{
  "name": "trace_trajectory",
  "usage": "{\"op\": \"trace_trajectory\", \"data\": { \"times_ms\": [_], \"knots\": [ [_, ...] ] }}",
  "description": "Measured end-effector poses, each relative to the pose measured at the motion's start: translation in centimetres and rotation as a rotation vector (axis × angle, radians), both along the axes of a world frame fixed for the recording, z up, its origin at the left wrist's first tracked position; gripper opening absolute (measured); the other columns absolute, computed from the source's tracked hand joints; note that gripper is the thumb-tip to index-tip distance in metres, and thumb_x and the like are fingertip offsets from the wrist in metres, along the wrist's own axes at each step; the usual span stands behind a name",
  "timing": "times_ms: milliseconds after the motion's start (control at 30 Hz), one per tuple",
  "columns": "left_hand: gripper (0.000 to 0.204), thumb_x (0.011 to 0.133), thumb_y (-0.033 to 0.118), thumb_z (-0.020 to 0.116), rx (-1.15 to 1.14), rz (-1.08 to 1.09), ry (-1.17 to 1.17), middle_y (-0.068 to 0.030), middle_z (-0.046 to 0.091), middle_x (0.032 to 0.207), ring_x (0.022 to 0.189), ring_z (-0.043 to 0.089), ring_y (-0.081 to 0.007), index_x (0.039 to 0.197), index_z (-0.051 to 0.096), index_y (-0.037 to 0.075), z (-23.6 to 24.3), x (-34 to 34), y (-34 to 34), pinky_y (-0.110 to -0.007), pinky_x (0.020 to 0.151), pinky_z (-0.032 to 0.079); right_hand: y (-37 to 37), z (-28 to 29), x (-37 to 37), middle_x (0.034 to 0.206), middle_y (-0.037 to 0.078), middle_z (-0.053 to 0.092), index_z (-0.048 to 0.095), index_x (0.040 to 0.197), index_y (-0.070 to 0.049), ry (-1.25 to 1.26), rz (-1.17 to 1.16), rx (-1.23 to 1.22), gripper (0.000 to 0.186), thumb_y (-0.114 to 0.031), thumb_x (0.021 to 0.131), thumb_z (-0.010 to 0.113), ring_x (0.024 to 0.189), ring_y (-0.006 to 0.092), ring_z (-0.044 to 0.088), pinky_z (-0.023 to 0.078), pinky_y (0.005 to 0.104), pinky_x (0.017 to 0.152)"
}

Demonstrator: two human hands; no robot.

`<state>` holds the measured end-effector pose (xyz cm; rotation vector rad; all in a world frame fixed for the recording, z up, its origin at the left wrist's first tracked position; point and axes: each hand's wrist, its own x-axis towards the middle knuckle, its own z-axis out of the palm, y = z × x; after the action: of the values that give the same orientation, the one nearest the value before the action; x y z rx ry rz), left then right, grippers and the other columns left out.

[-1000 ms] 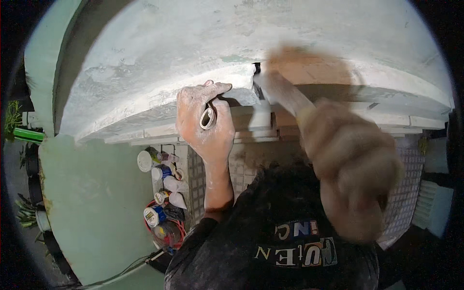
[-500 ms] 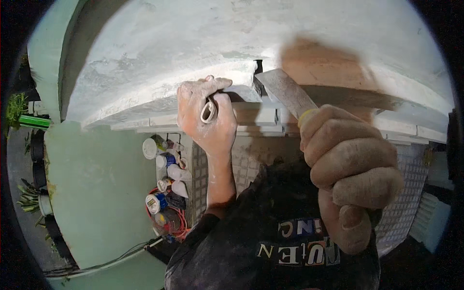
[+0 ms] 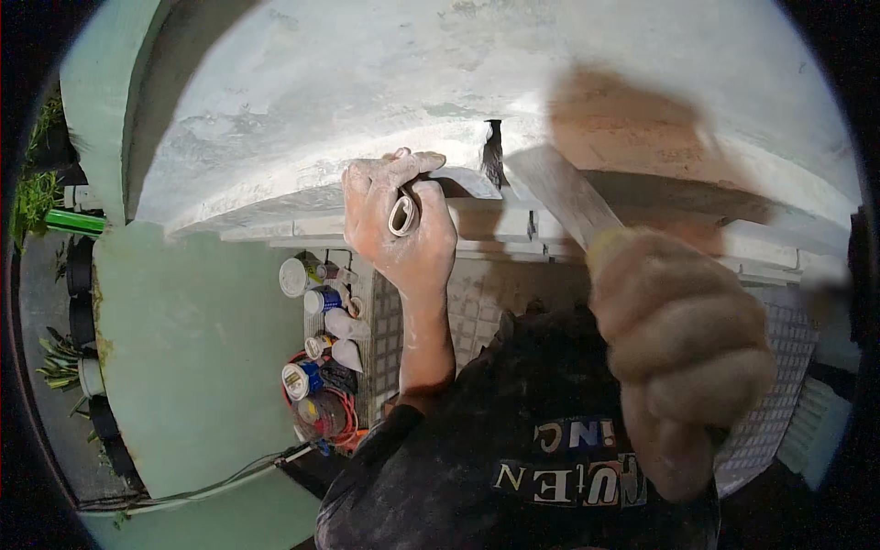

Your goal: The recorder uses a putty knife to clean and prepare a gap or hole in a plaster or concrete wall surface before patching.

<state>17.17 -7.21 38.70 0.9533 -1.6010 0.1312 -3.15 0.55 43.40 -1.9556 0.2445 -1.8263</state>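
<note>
In my right hand, closed and blurred by motion, is a putty knife with a wide, dusty metal blade and a yellow collar. Its blade points up and left, close to a dark narrow gap in the edge of the white plastered surface. My left hand, dusted white, is closed round a flat-bladed tool. The tool's pale, hollow end shows out of the fist, and its blade reaches right, just below the gap. My left fingers partly hide it.
Left of my arm, several tubs and a red hose lie by a pale green wall. Potted plants line the far left. A cable runs at the lower left. White ledges cross beneath the plaster.
My right hand has moved slightly down and right with the putty knife, its blade drawing back from the gap. My left hand has shifted a little right in view, still holding its tool.
</note>
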Motion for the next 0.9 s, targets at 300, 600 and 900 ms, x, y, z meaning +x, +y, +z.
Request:
{"op": "trace_trajectory", "data": {
  "times_ms": [300, 600, 900],
  "knots": [
    [0.05, 0.071, -0.01, 0.066, 0.176, 0.054, -0.353, -0.0085, 0.071, 0.108, 0.095, 0.061, -0.0232, 0.116, 0.076, 0.009, 1.2, 1.2, 1.9, -0.039, 0.092, 0.054, -0.4, -1.7, -4.8, 0.079, 0.0, 0.045, 0.041, 0.086, -0.021, -0.14, 0.056, 0.207, 0.023, -0.036, 0.102, 0.046, 0.071, 0.0163, 0.039, 0.033, 0.0376, 0.081],
    [0.058, 0.071, -0.011, 0.062, 0.47, -0.39, -0.361, -0.0182, 0.067, 0.132, 0.127, 0.062, -0.0351, 0.125, 0.072, 0.005, 3.2, -4.2, 6.3, -0.041, 0.107, 0.05, -1.4, -2.6, -7.0, 0.085, 0.0, 0.044, 0.051, 0.103, -0.021, -0.209, 0.059, 0.171, 0.01, -0.027, 0.095, 0.05, 0.089, 0.017, 0.044, 0.031, 0.0399, 0.097],
    [0.055, 0.079, -0.011, 0.064, 0.36, -0.522, -0.388, -0.0182, 0.058, 0.146, 0.139, 0.051, -0.0392, 0.132, 0.066, 0.001, 2.4, -0.8, 4.1, -0.047, 0.113, 0.046, -1.5, -2.6, -7.6, 0.091, 0.001, 0.046, 0.048, 0.112, -0.024, -0.019, 0.031, 0.129, 0.018, -0.028, 0.094, 0.05, 0.096, 0.0196, 0.046, 0.029, 0.0442, 0.104]
  ]
}}
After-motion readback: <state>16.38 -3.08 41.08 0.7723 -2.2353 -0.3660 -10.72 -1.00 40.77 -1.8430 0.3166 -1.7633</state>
